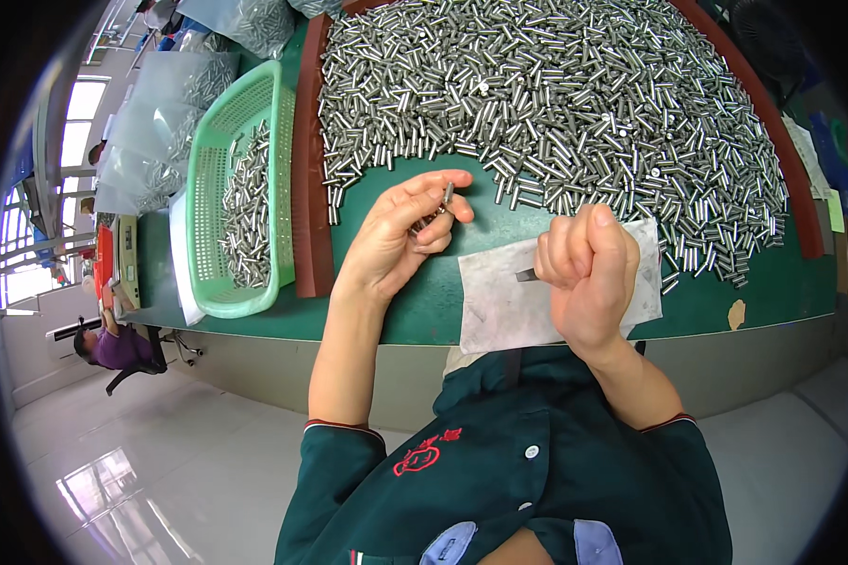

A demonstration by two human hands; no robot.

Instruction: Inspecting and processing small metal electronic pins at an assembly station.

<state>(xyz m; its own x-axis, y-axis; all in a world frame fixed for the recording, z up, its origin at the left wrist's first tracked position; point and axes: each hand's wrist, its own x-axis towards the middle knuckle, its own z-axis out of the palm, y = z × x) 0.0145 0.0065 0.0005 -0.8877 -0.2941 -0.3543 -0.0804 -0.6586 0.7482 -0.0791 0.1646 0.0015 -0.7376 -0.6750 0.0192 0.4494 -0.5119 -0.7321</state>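
A large heap of short metal pins (556, 94) covers the far part of the green table. My left hand (396, 226) is raised over the table at the heap's near edge, its fingers curled around a few metal pins (448, 195). One pin stands up between the thumb and fingers; the palm partly hides the others. Closed in a fist, my right hand (592, 278) is above a stained white cloth (490, 315). The dark, flat tip of a tool (526, 276) sticks out from its left side; the rest is hidden in the fist.
Reddish-brown rails (313, 179) border the heap. Left of them stands a light green basket (284, 207) partly filled with pins. Plastic bags of metal parts (165, 122) lie beyond it. A scale (125, 264) is at the far left. A person in purple (122, 348) sits farther off.
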